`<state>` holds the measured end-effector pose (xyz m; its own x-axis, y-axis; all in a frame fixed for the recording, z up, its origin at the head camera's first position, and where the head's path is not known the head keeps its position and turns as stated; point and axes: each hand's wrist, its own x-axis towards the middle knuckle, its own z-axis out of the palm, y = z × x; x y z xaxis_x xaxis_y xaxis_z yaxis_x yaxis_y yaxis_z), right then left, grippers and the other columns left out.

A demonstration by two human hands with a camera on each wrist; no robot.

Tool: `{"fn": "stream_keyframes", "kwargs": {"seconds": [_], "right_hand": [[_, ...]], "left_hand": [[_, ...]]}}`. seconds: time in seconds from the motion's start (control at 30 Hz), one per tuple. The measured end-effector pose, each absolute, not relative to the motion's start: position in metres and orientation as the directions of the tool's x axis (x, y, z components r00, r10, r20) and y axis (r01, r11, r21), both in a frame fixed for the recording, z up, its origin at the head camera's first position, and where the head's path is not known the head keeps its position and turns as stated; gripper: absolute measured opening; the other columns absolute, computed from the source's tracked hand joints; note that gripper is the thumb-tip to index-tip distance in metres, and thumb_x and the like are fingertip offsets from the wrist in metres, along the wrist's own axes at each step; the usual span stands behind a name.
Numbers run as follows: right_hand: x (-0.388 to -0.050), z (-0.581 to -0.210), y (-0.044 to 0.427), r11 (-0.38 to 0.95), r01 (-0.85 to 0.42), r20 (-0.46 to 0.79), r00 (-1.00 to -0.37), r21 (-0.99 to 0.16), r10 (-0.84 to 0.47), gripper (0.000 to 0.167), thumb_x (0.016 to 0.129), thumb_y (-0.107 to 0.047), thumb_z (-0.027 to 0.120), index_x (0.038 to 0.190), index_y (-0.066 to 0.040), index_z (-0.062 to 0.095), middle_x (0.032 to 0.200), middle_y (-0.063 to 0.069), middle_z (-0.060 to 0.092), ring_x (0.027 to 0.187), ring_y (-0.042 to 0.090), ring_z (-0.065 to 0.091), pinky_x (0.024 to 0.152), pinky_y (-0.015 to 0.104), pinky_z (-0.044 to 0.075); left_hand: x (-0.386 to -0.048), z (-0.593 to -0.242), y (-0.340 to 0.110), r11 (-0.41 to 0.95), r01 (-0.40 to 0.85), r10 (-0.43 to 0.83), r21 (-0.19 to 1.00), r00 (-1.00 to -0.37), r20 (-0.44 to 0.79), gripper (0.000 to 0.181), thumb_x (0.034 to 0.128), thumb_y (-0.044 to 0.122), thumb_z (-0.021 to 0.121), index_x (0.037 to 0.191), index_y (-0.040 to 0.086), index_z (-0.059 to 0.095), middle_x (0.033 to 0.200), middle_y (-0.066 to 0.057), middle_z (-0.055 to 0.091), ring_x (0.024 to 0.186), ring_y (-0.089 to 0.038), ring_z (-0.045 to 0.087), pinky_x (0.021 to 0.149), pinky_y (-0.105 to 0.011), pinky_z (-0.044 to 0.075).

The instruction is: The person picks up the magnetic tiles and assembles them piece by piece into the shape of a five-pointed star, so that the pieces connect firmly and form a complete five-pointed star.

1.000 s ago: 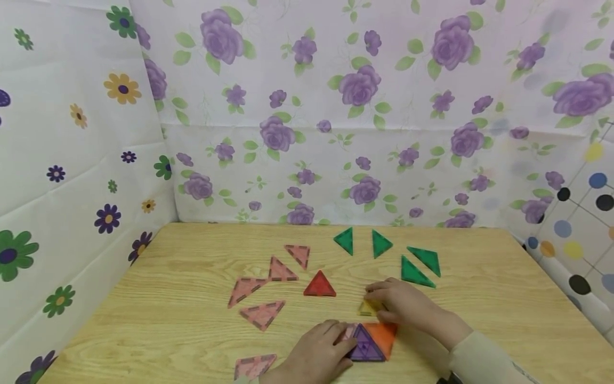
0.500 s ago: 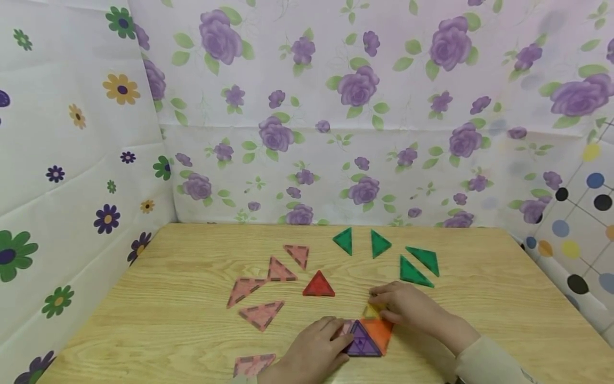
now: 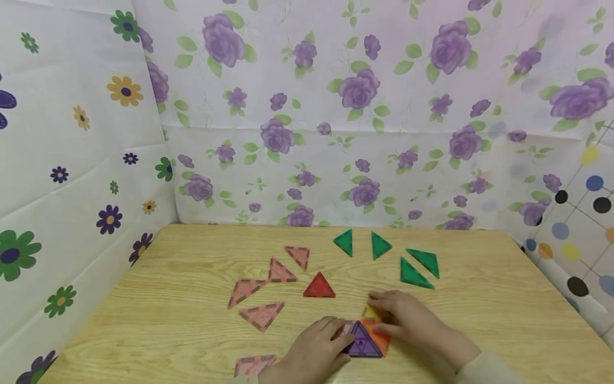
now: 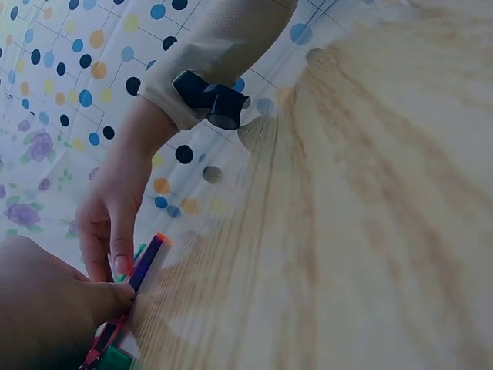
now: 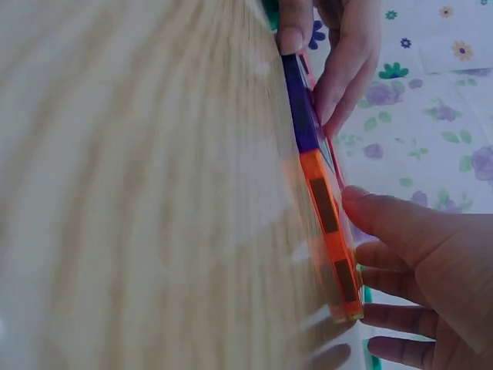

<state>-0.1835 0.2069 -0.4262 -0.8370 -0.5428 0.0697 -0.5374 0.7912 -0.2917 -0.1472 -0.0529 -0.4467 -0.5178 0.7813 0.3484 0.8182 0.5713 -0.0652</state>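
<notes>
My left hand [image 3: 314, 346] holds a purple triangle magnetic tile [image 3: 361, 346] and a pink tile beside it, its thumb at the purple tile's near side. In the left wrist view the thumb presses the purple edge. An orange triangle tile [image 3: 384, 344] lies against the purple one. My right hand [image 3: 412, 320] reaches over a small yellow triangle tile [image 3: 368, 313] at the orange tile's far edge. Its thumb touches the orange tile [image 5: 327, 223], while the other fingers [image 5: 394, 281] spread out fairly straight along the yellow side in the right wrist view. The hand partly covers the yellow tile.
A red triangle tile [image 3: 319, 287] lies beyond the joined tiles. Several pink triangle tiles [image 3: 262, 316] are scattered to the left, and several green ones [image 3: 415, 274] lie toward the back right. Patterned cloth [image 3: 307, 106] hangs behind the wooden table [image 3: 158, 298].
The yellow tile has come toward me and right, closing up to the orange tile. My right thumb has shifted onto the orange tile. The left hand stays nearly in place.
</notes>
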Motion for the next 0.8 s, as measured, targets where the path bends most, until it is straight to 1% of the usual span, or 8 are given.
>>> {"fn": "stream_keyframes", "kwargs": {"seconds": [0.1, 0.2, 0.33, 0.4, 0.47, 0.6, 0.7, 0.8], "right_hand": [[-0.182, -0.427, 0.207, 0.792, -0.531, 0.072, -0.841, -0.301, -0.537, 0.060, 0.088, -0.053, 0.060, 0.132, -0.012, 0.060, 0.140, 0.007, 0.055, 0.126, 0.034, 0.053, 0.099, 0.053, 0.045], [-0.181, -0.428, 0.207, 0.790, -0.526, 0.078, -0.844, -0.315, -0.531, 0.060, 0.088, -0.053, 0.060, 0.132, -0.013, 0.059, 0.141, 0.006, 0.054, 0.126, 0.034, 0.052, 0.099, 0.055, 0.045], [-0.179, -0.430, 0.208, 0.783, -0.518, 0.095, -0.849, -0.343, -0.520, 0.058, 0.088, -0.051, 0.062, 0.132, -0.013, 0.059, 0.142, 0.006, 0.054, 0.127, 0.035, 0.051, 0.099, 0.056, 0.044], [-0.179, -0.431, 0.208, 0.782, -0.511, 0.106, -0.854, -0.357, -0.510, 0.057, 0.087, -0.049, 0.064, 0.132, -0.014, 0.060, 0.142, 0.006, 0.054, 0.128, 0.034, 0.051, 0.100, 0.056, 0.043], [-0.178, -0.432, 0.208, 0.782, -0.506, 0.115, -0.857, -0.364, -0.502, 0.056, 0.087, -0.048, 0.065, 0.131, -0.014, 0.060, 0.141, 0.005, 0.054, 0.128, 0.034, 0.050, 0.100, 0.056, 0.043], [-0.176, -0.433, 0.208, 0.781, -0.511, 0.146, -0.857, -0.359, -0.494, 0.054, 0.088, -0.048, 0.064, 0.130, -0.014, 0.061, 0.137, 0.006, 0.057, 0.125, 0.033, 0.052, 0.100, 0.054, 0.044], [-0.173, -0.433, 0.209, 0.785, -0.518, 0.179, -0.855, -0.340, -0.487, 0.053, 0.088, -0.048, 0.064, 0.129, -0.015, 0.061, 0.133, 0.006, 0.059, 0.122, 0.032, 0.055, 0.098, 0.053, 0.046], [-0.170, -0.433, 0.209, 0.793, -0.517, 0.207, -0.856, -0.323, -0.474, 0.052, 0.088, -0.046, 0.065, 0.129, -0.016, 0.061, 0.130, 0.005, 0.060, 0.120, 0.030, 0.056, 0.096, 0.051, 0.048]], "left_hand": [[-0.147, -0.447, -0.053, 0.572, 0.817, 0.783, -0.076, -0.517, 0.345, 0.035, 0.0921, 0.040, 0.062, 0.120, 0.021, 0.067, 0.123, -0.003, 0.063, 0.114, -0.014, 0.058, 0.095, -0.025, 0.050], [-0.147, -0.445, -0.052, 0.572, 0.816, 0.789, -0.078, -0.523, 0.322, 0.036, 0.0927, 0.041, 0.061, 0.122, 0.020, 0.066, 0.124, -0.003, 0.062, 0.115, -0.015, 0.058, 0.096, -0.026, 0.049], [-0.148, -0.442, -0.053, 0.572, 0.820, 0.793, -0.035, -0.541, 0.281, 0.038, 0.0948, 0.042, 0.057, 0.125, 0.020, 0.064, 0.126, -0.004, 0.061, 0.117, -0.016, 0.057, 0.097, -0.027, 0.049], [-0.150, -0.438, -0.055, 0.572, 0.820, 0.783, 0.001, -0.547, 0.296, 0.037, 0.0950, 0.041, 0.057, 0.123, 0.019, 0.065, 0.125, -0.005, 0.061, 0.117, -0.016, 0.057, 0.097, -0.028, 0.049], [-0.152, -0.435, -0.057, 0.574, 0.818, 0.766, 0.028, -0.549, 0.336, 0.036, 0.0937, 0.039, 0.060, 0.122, 0.017, 0.066, 0.124, -0.006, 0.062, 0.116, -0.017, 0.058, 0.096, -0.028, 0.051], [-0.159, -0.427, -0.063, 0.585, 0.810, 0.727, 0.035, -0.544, 0.419, 0.033, 0.0893, 0.036, 0.067, 0.116, 0.017, 0.068, 0.122, -0.008, 0.063, 0.112, -0.017, 0.060, 0.094, -0.030, 0.052], [-0.168, -0.423, -0.068, 0.592, 0.805, 0.719, 0.021, -0.541, 0.436, 0.036, 0.0875, 0.038, 0.069, 0.116, 0.017, 0.067, 0.122, -0.007, 0.063, 0.112, -0.018, 0.059, 0.094, -0.032, 0.052], [-0.177, -0.420, -0.072, 0.593, 0.804, 0.714, 0.035, -0.546, 0.439, 0.041, 0.0863, 0.039, 0.070, 0.119, 0.015, 0.066, 0.121, -0.006, 0.063, 0.111, -0.018, 0.059, 0.095, -0.035, 0.051]]}}
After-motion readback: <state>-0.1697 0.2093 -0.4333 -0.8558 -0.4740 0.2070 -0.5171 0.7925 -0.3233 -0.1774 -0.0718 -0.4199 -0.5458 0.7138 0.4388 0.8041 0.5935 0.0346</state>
